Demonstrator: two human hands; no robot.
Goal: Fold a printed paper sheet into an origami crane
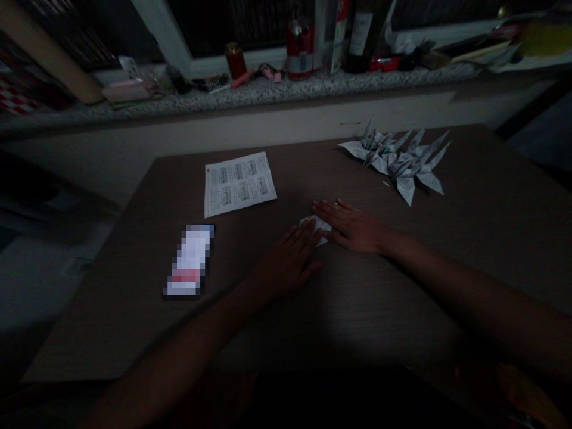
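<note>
- As I watch, the left hand (292, 259) lies flat, thumb out, on the paper (322, 224).
- The right hand (351, 226), likewise flat, covers its right side.

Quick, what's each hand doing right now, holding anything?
Left hand: open, fingertips on the small piece of paper, not gripping it.
Right hand: open, laid flat over the paper's other side, not gripping it.
</note>
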